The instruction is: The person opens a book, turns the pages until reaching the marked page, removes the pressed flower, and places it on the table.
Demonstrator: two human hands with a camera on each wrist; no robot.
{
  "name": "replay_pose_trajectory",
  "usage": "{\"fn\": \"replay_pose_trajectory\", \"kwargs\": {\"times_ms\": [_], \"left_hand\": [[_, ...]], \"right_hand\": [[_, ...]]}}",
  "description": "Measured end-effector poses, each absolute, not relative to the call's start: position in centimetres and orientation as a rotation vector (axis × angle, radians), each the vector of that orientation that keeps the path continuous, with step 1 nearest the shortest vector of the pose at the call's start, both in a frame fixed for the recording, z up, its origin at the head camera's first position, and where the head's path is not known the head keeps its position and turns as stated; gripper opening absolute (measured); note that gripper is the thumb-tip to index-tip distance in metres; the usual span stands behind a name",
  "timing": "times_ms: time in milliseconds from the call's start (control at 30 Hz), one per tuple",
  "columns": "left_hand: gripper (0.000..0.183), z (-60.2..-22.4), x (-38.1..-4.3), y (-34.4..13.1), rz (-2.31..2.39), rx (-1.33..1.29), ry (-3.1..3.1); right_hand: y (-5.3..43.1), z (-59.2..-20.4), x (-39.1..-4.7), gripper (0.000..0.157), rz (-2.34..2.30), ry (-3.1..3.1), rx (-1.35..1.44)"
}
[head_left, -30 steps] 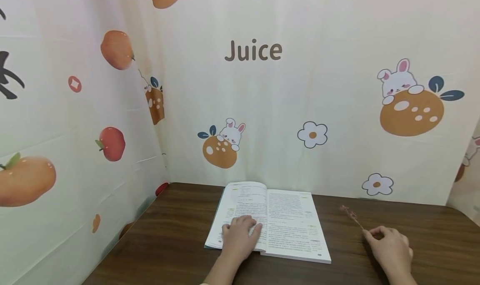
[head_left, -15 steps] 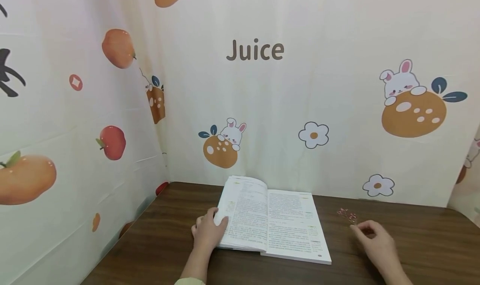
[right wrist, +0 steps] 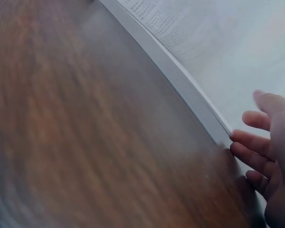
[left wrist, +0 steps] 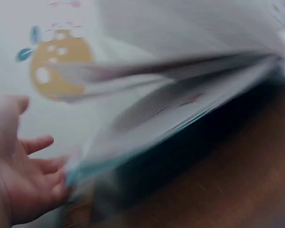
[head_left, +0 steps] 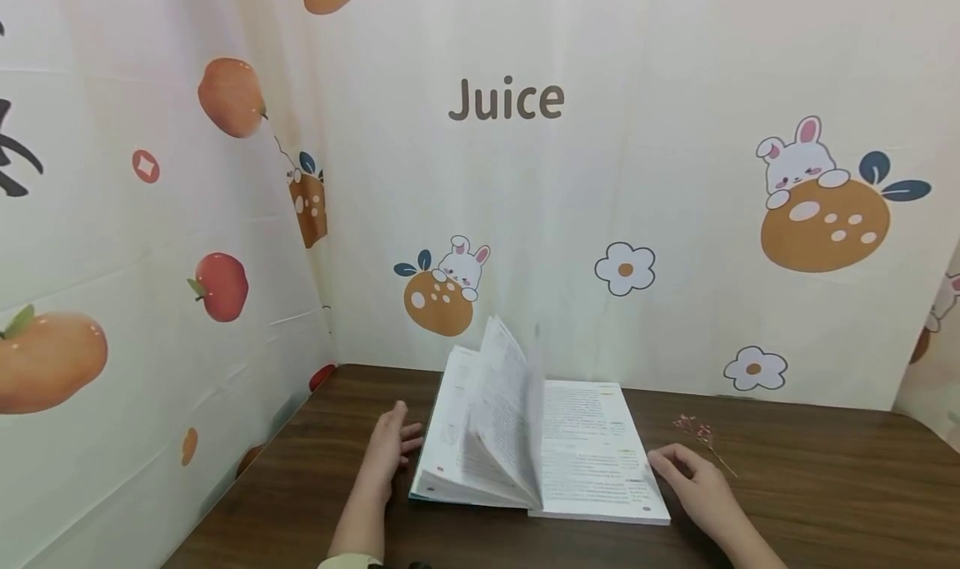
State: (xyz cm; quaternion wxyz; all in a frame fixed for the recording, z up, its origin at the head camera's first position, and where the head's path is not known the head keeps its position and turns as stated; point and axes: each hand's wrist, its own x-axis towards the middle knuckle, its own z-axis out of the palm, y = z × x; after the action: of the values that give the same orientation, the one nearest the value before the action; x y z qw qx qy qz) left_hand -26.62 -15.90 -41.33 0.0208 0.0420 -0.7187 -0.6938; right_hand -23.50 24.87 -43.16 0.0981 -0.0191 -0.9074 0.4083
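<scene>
An open book (head_left: 588,452) lies on the table, with several left-side pages (head_left: 501,411) standing up and fanned near its spine. My left hand (head_left: 386,446) is beside the book's left edge, its fingers spread; in the left wrist view the fingertips are at the teal cover edge (left wrist: 114,164), too blurred to tell whether they touch. At the right edge is my right hand (head_left: 697,481), its fingertips touching the page block's side (right wrist: 194,102) in the right wrist view. A dried flower sprig (head_left: 694,428) with small pink blooms rests on the table behind the right hand, held by neither hand.
The dark wooden table (head_left: 847,477) extends to both sides of the book. Behind it hangs a pale curtain (head_left: 555,186) printed with fruit, rabbits and flowers. A second printed curtain (head_left: 150,302) borders the left side.
My right hand has let go of the sprig and moved left to the book. My left hand has slid off the left page to beside the book, and pages there have risen.
</scene>
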Motion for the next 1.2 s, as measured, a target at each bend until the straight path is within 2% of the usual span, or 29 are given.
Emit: {"fn": "replay_pose_trajectory", "kwargs": {"times_ms": [133, 267, 333, 433, 600, 667, 867, 1033, 1200], "left_hand": [[0.088, -40.7, -26.3, -15.4, -2.732, -0.127, -1.743], [0.075, -40.6, -26.2, -10.9, -2.807, -0.542, -1.704], [0.064, -41.0, -25.9, -8.2, -2.620, -0.717, -1.952], [0.046, -41.8, -25.2, -5.0, -2.096, -0.955, -2.412], [0.041, -43.1, -24.1, -2.6, -1.052, -1.187, -2.781], [0.040, -43.3, -23.9, -2.3, -0.864, -1.195, -2.792], [0.037, -43.4, -23.6, -1.8, -0.853, -1.125, -2.799], [0.038, -43.3, -23.6, -1.8, -0.985, -1.042, -2.801], [0.053, -41.6, -25.9, -1.9, -1.130, -0.821, -2.849]], "right_hand": [[25.2, -43.0, -23.4, 0.039, 1.277, -2.626, -0.078], [25.4, -42.9, -23.3, 0.049, 1.352, -2.572, -0.067], [25.5, -42.9, -23.3, 0.053, 1.381, -2.564, -0.071], [25.5, -42.9, -23.3, 0.056, 1.423, -2.567, -0.063], [25.6, -43.2, -23.3, 0.047, 1.443, -2.605, -0.071], [25.7, -43.4, -23.3, 0.039, 1.401, -2.646, -0.066], [26.0, -43.9, -23.1, 0.027, 1.255, -2.703, 0.000], [25.6, -43.6, -23.1, 0.027, 1.272, -2.718, 0.010], [26.0, -41.8, -24.3, 0.036, 1.290, -2.788, 0.111]]}}
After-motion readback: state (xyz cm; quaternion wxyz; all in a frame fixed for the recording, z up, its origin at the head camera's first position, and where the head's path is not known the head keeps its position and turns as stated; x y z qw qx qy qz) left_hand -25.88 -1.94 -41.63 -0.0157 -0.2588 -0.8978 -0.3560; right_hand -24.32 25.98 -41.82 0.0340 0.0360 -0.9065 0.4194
